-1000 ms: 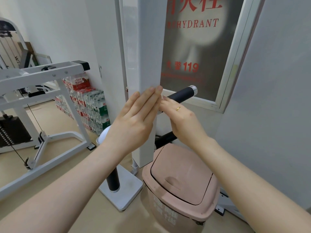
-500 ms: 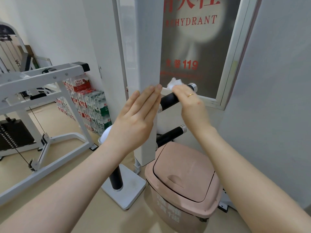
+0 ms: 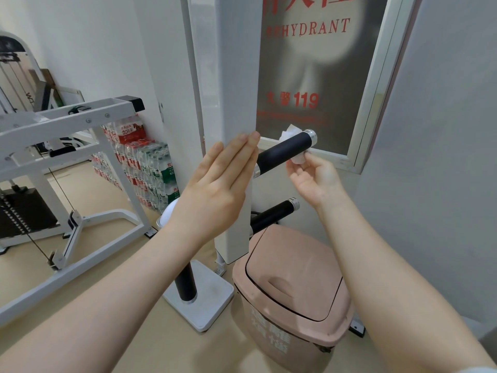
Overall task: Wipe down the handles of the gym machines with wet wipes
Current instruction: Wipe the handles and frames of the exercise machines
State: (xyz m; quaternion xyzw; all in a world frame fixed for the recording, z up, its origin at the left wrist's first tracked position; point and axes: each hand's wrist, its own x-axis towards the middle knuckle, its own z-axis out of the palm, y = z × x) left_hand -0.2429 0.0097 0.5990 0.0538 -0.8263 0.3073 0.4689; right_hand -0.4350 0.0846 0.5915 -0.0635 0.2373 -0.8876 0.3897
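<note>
Left hand (image 3: 215, 184) lies flat on the post (image 3: 236, 76); right hand (image 3: 314, 176) pinches the wipe (image 3: 298, 158): best wrap it fully round the handle (image 3: 282, 152)

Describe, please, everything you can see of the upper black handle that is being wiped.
The upper black handle is a short matte black cylinder, foam or rubber by its look, with a silver cap at its free end and a silver collar at the white post. It juts out rightward and slightly upward. A crumpled white wet wipe wraps its far end, pinched by the right hand.
</note>
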